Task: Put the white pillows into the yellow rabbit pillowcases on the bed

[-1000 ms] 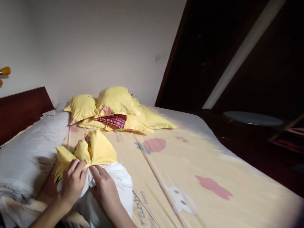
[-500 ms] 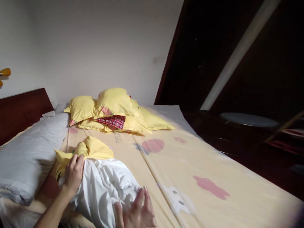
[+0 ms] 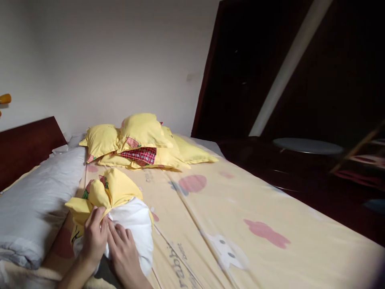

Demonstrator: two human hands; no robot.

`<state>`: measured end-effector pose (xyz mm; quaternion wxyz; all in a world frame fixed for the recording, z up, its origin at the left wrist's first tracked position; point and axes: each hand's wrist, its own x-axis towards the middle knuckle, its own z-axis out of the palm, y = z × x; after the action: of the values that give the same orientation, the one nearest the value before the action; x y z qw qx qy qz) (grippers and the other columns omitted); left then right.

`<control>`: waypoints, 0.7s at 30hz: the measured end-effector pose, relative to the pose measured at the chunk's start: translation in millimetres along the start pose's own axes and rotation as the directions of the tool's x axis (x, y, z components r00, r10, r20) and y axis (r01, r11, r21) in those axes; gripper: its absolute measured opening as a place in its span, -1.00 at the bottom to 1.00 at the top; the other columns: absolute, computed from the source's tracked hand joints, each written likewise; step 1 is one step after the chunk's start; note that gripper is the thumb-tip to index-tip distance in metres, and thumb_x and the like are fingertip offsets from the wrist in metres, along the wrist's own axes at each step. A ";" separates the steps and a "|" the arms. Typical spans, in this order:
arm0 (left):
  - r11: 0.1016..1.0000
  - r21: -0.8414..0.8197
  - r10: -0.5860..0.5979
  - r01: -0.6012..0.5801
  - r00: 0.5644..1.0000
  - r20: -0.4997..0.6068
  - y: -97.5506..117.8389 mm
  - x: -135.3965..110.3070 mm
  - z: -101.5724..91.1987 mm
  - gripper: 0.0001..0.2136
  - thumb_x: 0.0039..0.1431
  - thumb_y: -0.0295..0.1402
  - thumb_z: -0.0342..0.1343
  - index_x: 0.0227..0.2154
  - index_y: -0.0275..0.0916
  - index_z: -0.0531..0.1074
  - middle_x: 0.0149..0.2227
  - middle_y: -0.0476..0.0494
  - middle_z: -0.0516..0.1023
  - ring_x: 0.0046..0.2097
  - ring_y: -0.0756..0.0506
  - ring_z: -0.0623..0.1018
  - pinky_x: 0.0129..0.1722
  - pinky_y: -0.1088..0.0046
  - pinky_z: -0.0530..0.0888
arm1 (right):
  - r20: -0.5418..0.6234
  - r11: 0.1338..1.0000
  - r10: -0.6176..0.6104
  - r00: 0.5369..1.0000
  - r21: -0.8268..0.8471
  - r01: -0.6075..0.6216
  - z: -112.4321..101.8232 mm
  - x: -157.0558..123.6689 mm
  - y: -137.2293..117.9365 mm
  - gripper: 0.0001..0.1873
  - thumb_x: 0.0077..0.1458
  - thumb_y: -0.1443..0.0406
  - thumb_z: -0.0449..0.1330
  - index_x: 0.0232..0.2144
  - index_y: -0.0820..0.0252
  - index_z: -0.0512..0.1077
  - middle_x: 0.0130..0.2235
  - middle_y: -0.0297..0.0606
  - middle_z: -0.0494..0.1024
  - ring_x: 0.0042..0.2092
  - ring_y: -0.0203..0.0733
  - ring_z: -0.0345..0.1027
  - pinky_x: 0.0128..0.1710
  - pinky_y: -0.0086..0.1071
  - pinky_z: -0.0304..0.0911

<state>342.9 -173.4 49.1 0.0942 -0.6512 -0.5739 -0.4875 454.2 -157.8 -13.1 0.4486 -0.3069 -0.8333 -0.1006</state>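
Note:
A yellow pillowcase [image 3: 122, 186], with pink and green print and bunched folds, is partly pulled over a white cushion [image 3: 142, 228] on the bed. My left hand [image 3: 95, 237] is closed on the bunched edge of the pillowcase at its opening. Right beside it, my right hand [image 3: 125, 251] rests on the white cushion, its fingers bent and gripping the white fabric close to that edge. The fingertips of both hands nearly meet, and what lies between them is partly hidden. The near end of the cushion is covered by my hands and forearms.
Several yellow cushions [image 3: 144, 130] are piled at the bed's far side, with red plaid cloth [image 3: 140, 154] among them. A grey pillow [image 3: 39, 196] lies at left by the dark headboard [image 3: 30, 146]. The printed bedsheet [image 3: 240, 208] stretches right; beyond stands a round table [image 3: 306, 145].
My right hand has moved left and up, from the cushion's near right end to beside my left hand. The white cushion now looks shorter and more upright, with less of it showing.

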 end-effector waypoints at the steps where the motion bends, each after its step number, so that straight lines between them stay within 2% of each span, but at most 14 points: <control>1: 0.998 0.039 0.049 -0.049 0.999 -0.019 0.1 -2.4 -0.3 -0.83 0.31 -0.43 -0.09 -0.23 -0.22 0.42 -0.37 -0.07 0.50 -0.29 0.00 0.57 -0.25 0.56 0.50 | 0.002 1.000 0.027 1.000 0.001 -0.027 3.7 8.3 0.0 -0.61 0.21 0.42 0.00 0.06 0.25 0.40 -0.02 -0.10 0.56 -0.10 -0.02 0.29 -0.20 -0.20 0.18; 4: 0.966 0.191 0.189 -0.175 0.980 -0.056 -0.9 -7.2 1.8 -0.79 0.31 -0.46 -0.10 -0.17 -0.22 0.44 -0.37 -0.10 0.51 -0.31 -0.01 0.58 -0.29 0.57 0.50 | -0.001 0.993 0.120 0.993 0.005 -0.120 14.2 34.6 5.4 -0.71 0.22 0.43 0.05 -0.07 0.15 0.46 -0.26 -0.21 0.59 -0.15 -0.04 0.32 -0.20 -0.21 0.20; 6: 0.929 0.296 0.249 -0.222 0.967 -0.057 -5.2 -6.3 4.7 -0.79 0.30 -0.46 -0.06 -0.18 -0.22 0.47 -0.40 -0.09 0.51 -0.35 -0.01 0.57 -0.34 0.57 0.48 | -0.016 0.984 0.179 0.984 0.013 -0.179 19.4 46.9 11.1 -0.70 0.21 0.45 0.07 -0.08 0.11 0.47 -0.30 -0.25 0.58 -0.16 -0.07 0.35 -0.17 -0.23 0.23; 9: 0.875 0.430 0.276 -0.221 0.959 -0.069 -19.3 2.0 8.4 -0.80 0.28 -0.47 -0.03 -0.23 -0.22 0.51 -0.44 -0.09 0.50 -0.38 -0.02 0.54 -0.37 0.54 0.45 | -0.158 0.982 0.188 0.969 0.006 -0.189 18.5 43.8 17.8 -0.66 0.22 0.37 0.07 0.03 0.21 0.41 -0.13 -0.14 0.59 -0.05 -0.05 0.38 -0.10 -0.23 0.26; 11: 0.854 0.483 0.268 -0.192 0.959 -0.092 -30.3 8.9 10.1 -0.79 0.29 -0.45 -0.03 -0.23 -0.24 0.53 -0.45 -0.11 0.50 -0.39 -0.03 0.53 -0.36 0.51 0.45 | -0.243 0.995 0.089 0.966 -0.015 -0.095 9.8 26.2 19.8 -0.54 0.20 0.32 0.08 0.14 0.33 0.31 0.03 -0.02 0.54 0.11 0.00 0.32 0.00 -0.21 0.23; 12: 0.853 0.491 0.255 -0.175 0.962 -0.100 -34.7 11.5 10.9 -0.79 0.30 -0.44 -0.03 -0.22 -0.25 0.53 -0.44 -0.11 0.50 -0.38 -0.03 0.53 -0.35 0.50 0.45 | -0.245 0.999 0.029 0.969 -0.029 -0.037 3.8 14.6 20.3 -0.47 0.18 0.30 0.09 0.18 0.36 0.26 0.10 0.01 0.50 0.20 0.03 0.25 0.07 -0.18 0.19; 14: 0.877 0.456 0.224 -0.152 0.969 -0.107 -39.1 14.0 13.2 -0.77 0.31 -0.42 -0.05 -0.20 -0.25 0.53 -0.43 -0.12 0.49 -0.36 -0.03 0.53 -0.32 0.48 0.47 | -0.163 0.997 -0.046 0.986 -0.062 0.036 -7.8 -8.1 21.0 -0.37 0.12 0.28 0.12 0.24 0.32 0.21 0.19 0.01 0.41 0.32 0.11 0.07 0.19 -0.09 0.03; 17: 0.934 0.322 0.202 -0.153 0.971 -0.126 -33.2 11.9 17.2 -0.77 0.31 -0.42 -0.07 -0.21 -0.23 0.52 -0.43 -0.10 0.48 -0.34 -0.01 0.52 -0.27 0.50 0.49 | -0.003 0.992 -0.050 0.999 -0.116 0.049 -11.6 -26.3 21.7 -0.33 0.06 0.21 0.17 0.23 0.15 0.26 0.29 -0.08 0.30 0.38 0.21 -0.12 0.24 0.02 -0.18; 19: 0.955 0.249 0.202 -0.160 0.967 -0.155 -24.6 9.5 17.6 -0.79 0.31 -0.43 -0.05 -0.23 -0.24 0.51 -0.44 -0.09 0.47 -0.35 0.01 0.52 -0.27 0.53 0.49 | 0.057 0.992 -0.045 0.997 -0.113 0.052 -1.3 -24.1 21.7 -0.40 0.07 0.19 0.16 0.19 0.09 0.32 0.29 -0.14 0.30 0.37 0.19 -0.12 0.23 0.01 -0.22; 21: 0.963 0.212 0.206 -0.165 0.960 -0.189 -16.3 8.6 14.2 -0.81 0.29 -0.46 -0.03 -0.23 -0.23 0.51 -0.43 -0.09 0.48 -0.35 0.02 0.53 -0.27 0.55 0.49 | 0.057 0.993 -0.044 0.997 -0.103 0.050 15.3 -12.9 21.3 -0.50 0.14 0.17 0.13 0.14 0.05 0.37 0.24 -0.19 0.38 0.34 0.11 -0.02 0.21 -0.04 -0.19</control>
<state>335.6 -152.8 41.2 0.2624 -0.6351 -0.5417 -0.4841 461.8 -139.6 -34.7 0.4064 -0.3127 -0.8460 -0.1459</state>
